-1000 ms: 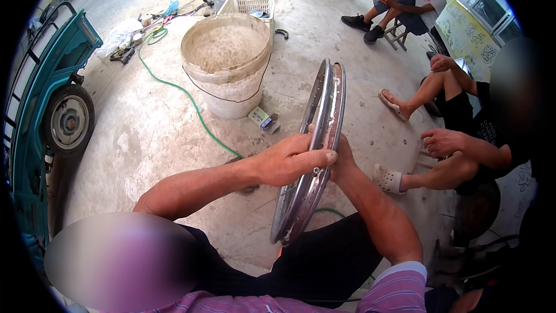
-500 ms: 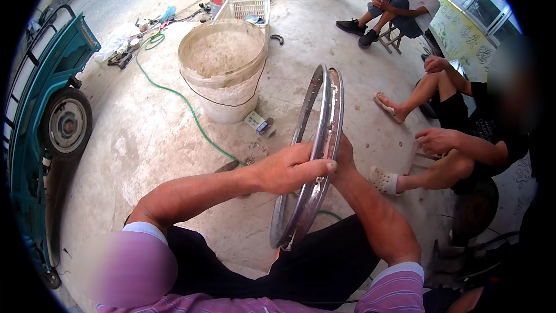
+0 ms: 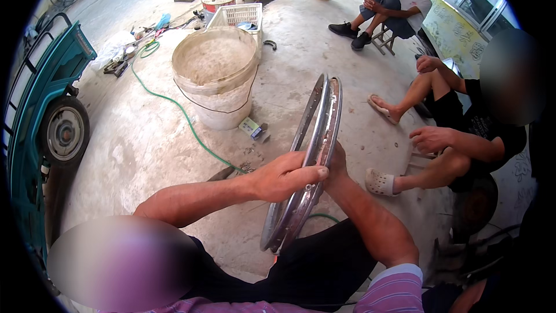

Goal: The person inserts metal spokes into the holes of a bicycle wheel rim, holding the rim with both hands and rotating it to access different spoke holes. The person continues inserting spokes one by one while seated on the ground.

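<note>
Left hand point(image 3: 284, 177) gripped one metal wheel rim point(image 3: 331, 117), thumb across it, and the right hand point(image 3: 337, 169) clasped its other side, fingers mostly hidden. Nearly edge-on above the lap point(image 3: 330, 264), it slanted, long axis running lower left to upper right, top pointing forward. Beyond were one green hose point(image 3: 190, 123), one whitish bucket point(image 3: 223, 110), one white crate point(image 3: 258, 28) and two seated people point(image 3: 486, 127).

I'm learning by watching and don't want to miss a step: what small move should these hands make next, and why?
Probably turn the bare metal wheel rim slightly to view another stretch: its channel shows uneven pale patches, and the left hand and right hand both hold it nearly edge-on.
</note>
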Demonstrator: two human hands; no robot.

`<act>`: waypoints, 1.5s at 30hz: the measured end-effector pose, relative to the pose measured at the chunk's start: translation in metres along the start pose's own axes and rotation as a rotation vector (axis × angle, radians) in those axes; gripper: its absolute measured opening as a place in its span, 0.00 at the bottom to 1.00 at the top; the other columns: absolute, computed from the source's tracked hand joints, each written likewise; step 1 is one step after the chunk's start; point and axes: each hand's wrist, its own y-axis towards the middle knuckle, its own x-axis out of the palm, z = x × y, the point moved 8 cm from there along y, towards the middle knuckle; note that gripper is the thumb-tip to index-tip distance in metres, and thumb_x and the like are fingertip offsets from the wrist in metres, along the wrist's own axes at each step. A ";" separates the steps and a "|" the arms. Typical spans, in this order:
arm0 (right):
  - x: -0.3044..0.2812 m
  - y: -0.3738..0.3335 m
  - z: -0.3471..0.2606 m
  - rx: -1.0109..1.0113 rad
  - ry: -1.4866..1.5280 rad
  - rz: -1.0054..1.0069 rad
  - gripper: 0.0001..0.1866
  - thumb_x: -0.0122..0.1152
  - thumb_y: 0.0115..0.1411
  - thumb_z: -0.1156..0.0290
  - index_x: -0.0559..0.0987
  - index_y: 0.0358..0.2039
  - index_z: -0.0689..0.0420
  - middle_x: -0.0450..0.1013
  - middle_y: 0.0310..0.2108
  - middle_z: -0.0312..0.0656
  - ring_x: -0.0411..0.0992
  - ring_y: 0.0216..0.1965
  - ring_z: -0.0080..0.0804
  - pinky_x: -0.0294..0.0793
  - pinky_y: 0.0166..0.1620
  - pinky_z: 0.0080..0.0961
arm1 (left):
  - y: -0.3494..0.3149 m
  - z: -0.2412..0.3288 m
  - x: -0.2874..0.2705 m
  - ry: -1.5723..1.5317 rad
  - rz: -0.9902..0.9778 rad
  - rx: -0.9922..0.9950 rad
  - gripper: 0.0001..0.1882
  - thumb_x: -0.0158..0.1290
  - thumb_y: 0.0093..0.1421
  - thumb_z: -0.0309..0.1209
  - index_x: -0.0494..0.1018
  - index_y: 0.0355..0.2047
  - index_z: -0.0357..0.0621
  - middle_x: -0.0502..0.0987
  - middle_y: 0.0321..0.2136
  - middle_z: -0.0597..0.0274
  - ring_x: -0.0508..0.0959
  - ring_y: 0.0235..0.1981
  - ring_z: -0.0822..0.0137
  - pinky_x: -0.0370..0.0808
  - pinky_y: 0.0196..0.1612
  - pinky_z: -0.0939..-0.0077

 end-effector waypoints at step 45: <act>-0.029 0.021 0.015 0.117 0.505 -0.448 0.14 0.61 0.65 0.61 0.73 0.39 0.58 0.71 0.29 0.38 0.73 0.28 0.33 0.72 0.32 0.27 | -0.060 -0.294 -0.213 0.796 0.431 -0.434 0.17 0.56 0.53 0.40 0.82 0.35 0.40 0.83 0.33 0.46 0.82 0.38 0.46 0.77 0.44 0.57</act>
